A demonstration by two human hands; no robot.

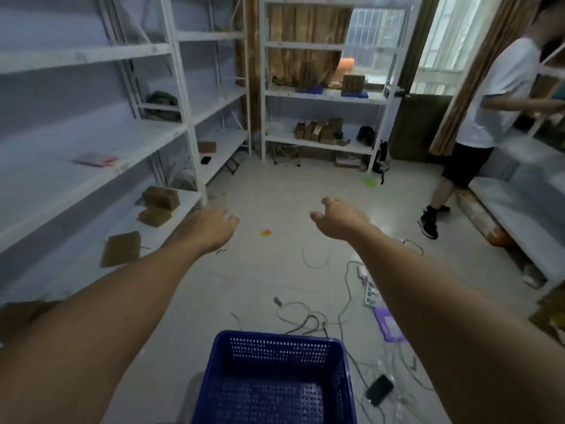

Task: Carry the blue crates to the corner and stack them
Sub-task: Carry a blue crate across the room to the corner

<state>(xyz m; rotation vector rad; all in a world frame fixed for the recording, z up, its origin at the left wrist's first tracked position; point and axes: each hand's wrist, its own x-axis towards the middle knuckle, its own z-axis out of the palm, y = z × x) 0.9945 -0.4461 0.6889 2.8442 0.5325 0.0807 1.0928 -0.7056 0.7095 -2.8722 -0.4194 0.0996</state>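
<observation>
A blue perforated crate [275, 347] sits on the floor at the bottom centre, open side up and empty. Both my arms reach forward above and beyond it. My left hand [211, 224] hangs over the floor near the left shelving, fingers loosely spread, holding nothing. Apart from it, my right hand [339, 218] is also empty, fingers curled a little and spread. Neither hand touches the crate. No other blue crate is in view.
White shelving [183, 130] lines the left wall with brown packages [160, 198]; another rack [324, 96] stands at the back. A person [489, 117] stands at the right by a shelf. Cables [305, 316], a power strip [371, 293] and a phone [379, 390] litter the floor.
</observation>
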